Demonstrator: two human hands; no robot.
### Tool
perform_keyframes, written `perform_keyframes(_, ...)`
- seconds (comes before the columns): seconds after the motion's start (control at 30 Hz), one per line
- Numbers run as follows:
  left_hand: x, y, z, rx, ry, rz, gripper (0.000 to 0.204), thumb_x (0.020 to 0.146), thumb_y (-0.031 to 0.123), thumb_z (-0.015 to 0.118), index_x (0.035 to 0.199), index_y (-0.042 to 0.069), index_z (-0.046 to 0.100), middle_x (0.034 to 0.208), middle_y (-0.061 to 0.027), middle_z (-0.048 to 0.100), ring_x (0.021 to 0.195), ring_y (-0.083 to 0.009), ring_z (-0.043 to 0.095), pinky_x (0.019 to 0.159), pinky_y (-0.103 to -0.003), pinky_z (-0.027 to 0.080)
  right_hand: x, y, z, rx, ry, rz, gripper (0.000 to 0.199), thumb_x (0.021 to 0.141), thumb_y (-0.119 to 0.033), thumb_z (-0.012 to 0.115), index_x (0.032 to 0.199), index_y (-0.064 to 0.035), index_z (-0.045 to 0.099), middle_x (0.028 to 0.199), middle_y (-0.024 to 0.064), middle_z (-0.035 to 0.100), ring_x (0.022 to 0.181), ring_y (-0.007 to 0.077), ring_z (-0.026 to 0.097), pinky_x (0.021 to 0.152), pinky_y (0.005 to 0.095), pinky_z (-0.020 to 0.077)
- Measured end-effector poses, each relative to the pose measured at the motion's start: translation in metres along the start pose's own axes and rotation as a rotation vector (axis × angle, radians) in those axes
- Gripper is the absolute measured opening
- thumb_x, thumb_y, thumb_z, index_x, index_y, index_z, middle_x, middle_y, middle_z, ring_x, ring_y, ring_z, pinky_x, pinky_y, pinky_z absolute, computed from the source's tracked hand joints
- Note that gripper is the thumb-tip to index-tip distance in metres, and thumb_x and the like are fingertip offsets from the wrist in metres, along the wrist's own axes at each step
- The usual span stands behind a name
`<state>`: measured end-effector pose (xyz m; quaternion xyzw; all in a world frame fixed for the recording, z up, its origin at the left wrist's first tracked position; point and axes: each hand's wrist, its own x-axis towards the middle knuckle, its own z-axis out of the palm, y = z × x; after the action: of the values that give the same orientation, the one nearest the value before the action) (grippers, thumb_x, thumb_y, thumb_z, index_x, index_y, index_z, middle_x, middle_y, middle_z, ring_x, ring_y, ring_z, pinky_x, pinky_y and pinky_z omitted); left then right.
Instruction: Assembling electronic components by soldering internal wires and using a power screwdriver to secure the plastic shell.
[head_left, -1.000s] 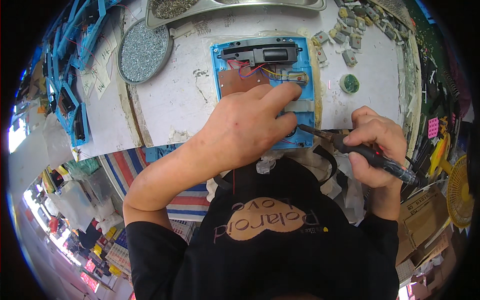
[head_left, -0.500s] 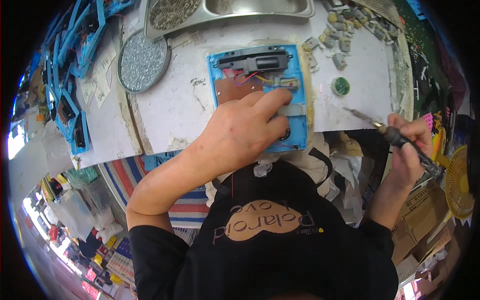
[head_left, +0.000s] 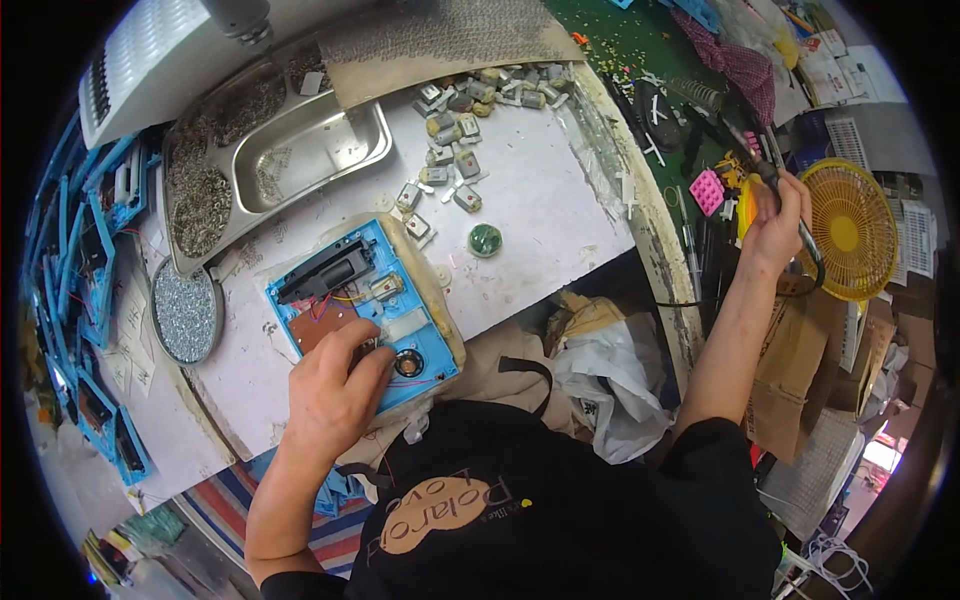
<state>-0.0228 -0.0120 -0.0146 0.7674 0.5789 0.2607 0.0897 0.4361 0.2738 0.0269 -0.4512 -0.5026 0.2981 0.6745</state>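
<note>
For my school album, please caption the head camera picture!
Left fingers over an open blue case, right fingers holding a soldering iron off to the right.

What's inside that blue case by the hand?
Inside the blue case: a black bar, brown board, thin wires, a small motor and a round black part. What lies beneath the left fingers is hidden.

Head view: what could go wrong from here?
The blue housing seems to overhang the white table; it might slip if the left hand lifts off.
Loose wires beside that hand might snag.
The soldering iron in the right hand seems near a plaid cloth; if hot, it might scorch it.
</note>
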Motion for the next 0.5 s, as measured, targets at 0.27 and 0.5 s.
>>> perform_keyframes(0.27, -0.016, -0.01, -0.004, -0.041, 0.02, 0.032, 0.034, 0.073, 0.009, 0.076, 0.106, 0.009, 0.074, 0.12, -0.0092, 0.065, 0.082, -0.0226, 0.065, 0.067, -0.036, 0.055, 0.091, 0.079, 0.004, -0.077, -0.082, 0.439, 0.023, 0.089, -0.023, 0.083, 0.104, -0.0107, 0.072, 0.079, 0.0003, 0.06, 0.068, 0.0104, 0.053, 0.073, 0.0298, 0.0488)
perform_keyframes(0.5, -0.027, -0.009, -0.006, -0.092, 0.052, -0.044, 0.039, 0.072, 0.006, 0.079, 0.111, 0.011, 0.074, 0.122, -0.0104, 0.066, 0.085, -0.0245, 0.066, 0.07, -0.036, 0.056, -0.06, 0.021, 0.05, 0.558, -0.28, 0.639, 0.043, 0.101, -0.007, 0.061, 0.138, 0.0082, 0.046, 0.079, 0.0029, 0.052, 0.062, 0.0105, 0.039, 0.07, 0.027, 0.0435)
